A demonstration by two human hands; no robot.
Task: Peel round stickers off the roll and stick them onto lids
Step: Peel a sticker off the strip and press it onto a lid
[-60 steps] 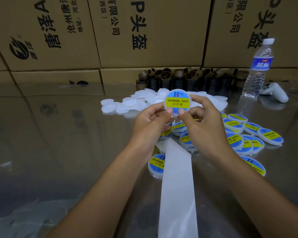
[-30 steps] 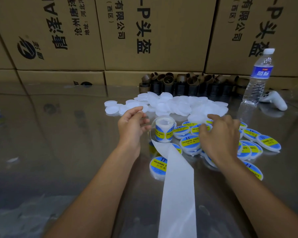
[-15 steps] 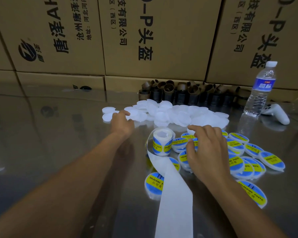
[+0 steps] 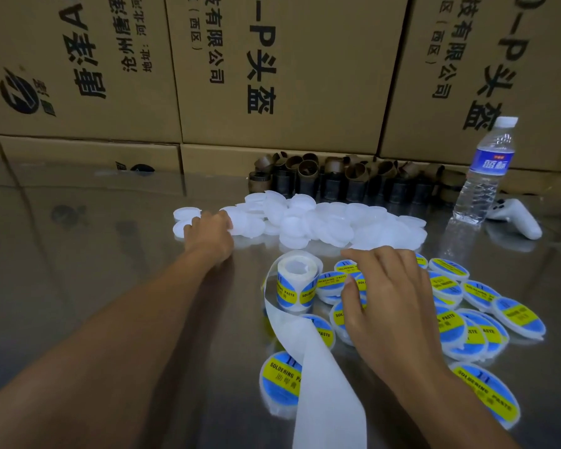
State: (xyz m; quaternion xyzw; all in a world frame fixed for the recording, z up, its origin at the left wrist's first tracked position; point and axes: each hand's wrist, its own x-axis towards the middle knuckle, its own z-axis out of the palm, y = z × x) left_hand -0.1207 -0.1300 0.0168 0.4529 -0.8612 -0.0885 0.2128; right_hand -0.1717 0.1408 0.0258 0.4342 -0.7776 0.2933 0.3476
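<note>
Head view: sticker roll stands on end, axis vertical, its backing strip trailing toward the viewer. Right of the roll, the right hand rests spread on labelled lids, holding nothing. Beyond the roll's left, the left hand touches bare lids; whether it grips one I cannot tell.

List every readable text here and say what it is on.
"SOLDERING PASTE": nearest stickered lid; the small line below it is unreadable.
"PASTE": sticker roll.
"P头盔", "有限公司", "(西区)": middle cardboard box.
Label on the water bottle: too blurred to read.
</note>
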